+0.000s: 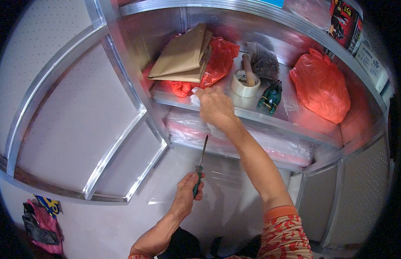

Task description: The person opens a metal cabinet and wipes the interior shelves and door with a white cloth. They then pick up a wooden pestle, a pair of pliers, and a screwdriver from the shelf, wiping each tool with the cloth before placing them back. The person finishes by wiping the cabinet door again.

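In my left hand (187, 189) is a screwdriver (203, 151) with a green handle, its dark tip pointing up and away from me. My right hand (217, 106) is at the front edge of a metal cabinet shelf (271, 119), closed around a crumpled white tissue or cloth (196, 99). Part of the white material also shows below that hand. Just beyond it lie a red plastic bag (220, 63) and a folded brown paper or card piece (181, 58). To its right stands a roll of tape (243, 88) with a wooden handle (248, 69) stuck in its core.
Green-handled pliers (271, 97), a clear bag with dark contents (263, 61) and a full red bag (321, 85) sit on the shelf. Plastic-wrapped goods (284, 147) fill the lower level. An open cabinet door (81, 119) spreads left; pink-and-black fabric (43, 226) lies beyond it.
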`<action>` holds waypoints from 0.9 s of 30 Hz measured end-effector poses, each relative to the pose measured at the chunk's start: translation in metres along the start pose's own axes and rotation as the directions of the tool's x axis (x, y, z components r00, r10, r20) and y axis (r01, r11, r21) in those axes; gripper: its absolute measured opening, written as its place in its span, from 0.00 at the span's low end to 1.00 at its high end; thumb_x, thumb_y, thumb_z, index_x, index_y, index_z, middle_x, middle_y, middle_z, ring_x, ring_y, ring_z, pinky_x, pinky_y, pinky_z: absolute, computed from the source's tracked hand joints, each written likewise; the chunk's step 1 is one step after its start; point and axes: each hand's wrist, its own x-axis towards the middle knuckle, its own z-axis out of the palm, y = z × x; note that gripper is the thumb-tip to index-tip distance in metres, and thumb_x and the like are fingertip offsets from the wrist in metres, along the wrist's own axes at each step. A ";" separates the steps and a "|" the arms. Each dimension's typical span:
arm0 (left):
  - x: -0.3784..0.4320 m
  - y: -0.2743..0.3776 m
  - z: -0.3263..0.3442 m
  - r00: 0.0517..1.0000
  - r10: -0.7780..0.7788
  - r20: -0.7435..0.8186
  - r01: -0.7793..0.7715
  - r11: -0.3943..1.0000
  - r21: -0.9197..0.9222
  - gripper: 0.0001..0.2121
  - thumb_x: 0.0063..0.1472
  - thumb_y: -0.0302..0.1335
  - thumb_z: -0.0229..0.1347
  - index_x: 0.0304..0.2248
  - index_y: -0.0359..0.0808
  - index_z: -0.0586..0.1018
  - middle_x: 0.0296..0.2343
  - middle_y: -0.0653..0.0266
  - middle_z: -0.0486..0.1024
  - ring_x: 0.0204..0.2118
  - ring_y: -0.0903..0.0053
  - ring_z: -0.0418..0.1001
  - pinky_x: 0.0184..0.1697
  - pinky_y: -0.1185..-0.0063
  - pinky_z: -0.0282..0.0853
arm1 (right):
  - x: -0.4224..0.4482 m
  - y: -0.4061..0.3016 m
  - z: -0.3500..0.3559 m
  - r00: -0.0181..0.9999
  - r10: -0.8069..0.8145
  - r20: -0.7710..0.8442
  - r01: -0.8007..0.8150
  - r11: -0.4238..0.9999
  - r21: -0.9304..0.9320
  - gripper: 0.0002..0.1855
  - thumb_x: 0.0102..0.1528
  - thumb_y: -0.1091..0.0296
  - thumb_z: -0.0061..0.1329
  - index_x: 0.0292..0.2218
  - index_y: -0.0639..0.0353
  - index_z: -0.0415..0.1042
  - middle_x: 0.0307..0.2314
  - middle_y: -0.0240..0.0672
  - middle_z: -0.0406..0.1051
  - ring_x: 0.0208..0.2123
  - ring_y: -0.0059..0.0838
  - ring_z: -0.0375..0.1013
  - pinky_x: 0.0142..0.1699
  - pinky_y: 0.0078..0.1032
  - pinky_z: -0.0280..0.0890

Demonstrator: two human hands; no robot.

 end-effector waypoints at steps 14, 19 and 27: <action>-0.010 0.011 -0.007 0.999 0.040 0.014 -0.040 0.998 0.051 0.17 0.62 0.39 0.44 0.38 0.32 0.70 0.17 0.71 0.61 0.15 0.84 0.55 0.19 0.84 0.54 | -0.009 0.054 -0.011 0.977 0.091 -0.192 -0.107 0.991 -0.075 0.12 0.44 0.73 0.44 0.34 0.59 0.70 0.32 0.43 0.70 0.35 0.46 0.71 0.37 0.39 0.66; -0.012 0.015 -0.009 0.999 0.052 0.012 -0.053 0.998 0.035 0.17 0.62 0.40 0.44 0.38 0.31 0.69 0.17 0.70 0.60 0.15 0.84 0.54 0.20 0.83 0.55 | -0.009 0.045 -0.013 1.000 0.013 0.002 -0.013 0.999 0.040 0.20 0.44 0.74 0.42 0.42 0.51 0.69 0.36 0.38 0.68 0.38 0.45 0.69 0.42 0.39 0.64; -0.006 0.010 -0.012 0.999 0.030 -0.012 -0.030 0.999 0.024 0.18 0.62 0.40 0.44 0.38 0.30 0.69 0.17 0.70 0.60 0.15 0.83 0.54 0.20 0.82 0.54 | 0.005 0.002 0.008 0.969 -0.146 -0.200 0.165 0.983 0.083 0.17 0.46 0.75 0.42 0.40 0.50 0.70 0.34 0.37 0.68 0.39 0.42 0.66 0.41 0.37 0.66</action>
